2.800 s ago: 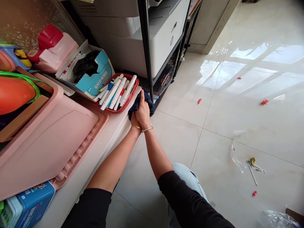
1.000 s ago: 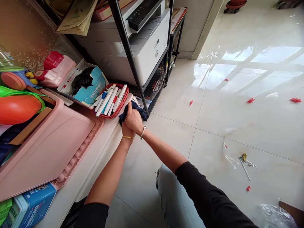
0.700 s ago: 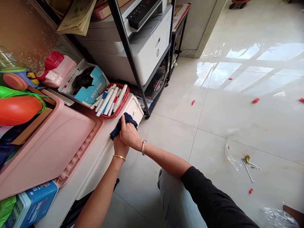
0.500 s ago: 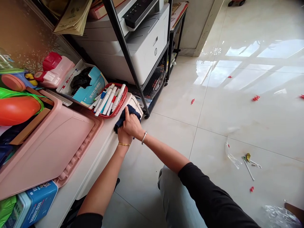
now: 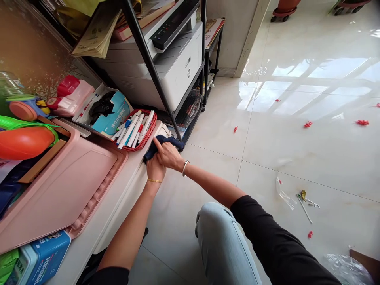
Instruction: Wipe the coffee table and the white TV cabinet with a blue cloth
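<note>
Cloth (image 5: 173, 141): one, dark blue, bunched under both hands at the far end of the counter (image 5: 102, 211); basket (image 5: 151, 133) at its ten o'clock, rack (image 5: 153, 75) leg at its two.
Left hand (image 5: 156, 169): lower, at the cloth; its fingers are mostly covered, so whether they grip or only press cannot be told.
Right hand (image 5: 170, 155): laid over the left, forefinger straight toward eleven o'clock, the others folded; what they grip cannot be told.
Good rubbing: likely best with the cloth spread flatter, both palms sharing the weight, strokes following the edge.
Basket side: strokes are better kept short of the rim, lest the pens (image 5: 136, 128) get jogged.
Rack side: the loose end might snag the leg; tucking it under should help.
Pens: roughly eight; overlap hides the exact count.
Bracelets (image 5: 185, 168): two, one per wrist.
Printer (image 5: 178, 79): one, toward twelve o'clock.
Red scraps (image 5: 308, 124): six on the floor, from two to four o'clock.
Sticks (image 5: 304, 208): two, near four o'clock.
</note>
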`<act>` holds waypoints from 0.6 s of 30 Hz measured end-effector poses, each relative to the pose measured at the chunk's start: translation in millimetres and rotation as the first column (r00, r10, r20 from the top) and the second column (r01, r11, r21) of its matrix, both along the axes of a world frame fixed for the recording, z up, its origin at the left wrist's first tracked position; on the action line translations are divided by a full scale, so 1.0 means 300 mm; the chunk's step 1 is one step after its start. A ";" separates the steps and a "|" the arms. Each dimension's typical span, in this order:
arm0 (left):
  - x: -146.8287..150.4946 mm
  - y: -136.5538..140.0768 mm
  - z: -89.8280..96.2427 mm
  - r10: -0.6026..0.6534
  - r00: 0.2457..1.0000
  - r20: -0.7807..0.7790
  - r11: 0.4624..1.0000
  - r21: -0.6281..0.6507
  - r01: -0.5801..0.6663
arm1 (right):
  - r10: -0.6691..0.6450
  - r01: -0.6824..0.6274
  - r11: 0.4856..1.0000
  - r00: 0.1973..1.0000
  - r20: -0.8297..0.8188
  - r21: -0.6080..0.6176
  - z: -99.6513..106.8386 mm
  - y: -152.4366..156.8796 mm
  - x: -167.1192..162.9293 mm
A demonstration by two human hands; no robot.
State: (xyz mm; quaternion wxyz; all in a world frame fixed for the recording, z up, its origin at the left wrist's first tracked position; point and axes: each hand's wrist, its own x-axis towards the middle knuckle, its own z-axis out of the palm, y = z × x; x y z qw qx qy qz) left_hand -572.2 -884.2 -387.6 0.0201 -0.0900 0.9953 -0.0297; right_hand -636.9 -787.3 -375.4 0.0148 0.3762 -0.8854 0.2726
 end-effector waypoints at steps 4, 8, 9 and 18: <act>0.063 -0.026 -0.014 0.021 1.000 -0.021 0.999 -0.023 -0.022 | -0.007 0.007 0.999 1.000 0.009 -0.035 -0.040 -0.009 0.023; 0.013 -0.020 -0.035 -0.010 0.999 -0.050 0.999 -0.041 0.008 | -0.097 0.099 0.993 0.995 0.039 -0.059 -0.085 -0.009 -0.021; -0.007 -0.017 -0.040 -0.015 0.999 -0.053 0.999 -0.045 0.013 | -0.101 0.103 0.993 0.994 0.041 -0.064 -0.098 -0.006 -0.036; -0.186 0.001 -0.067 -0.090 0.996 -0.009 0.995 -0.053 0.090 | -0.106 0.263 0.885 0.917 0.385 -0.383 -0.273 -0.063 -0.148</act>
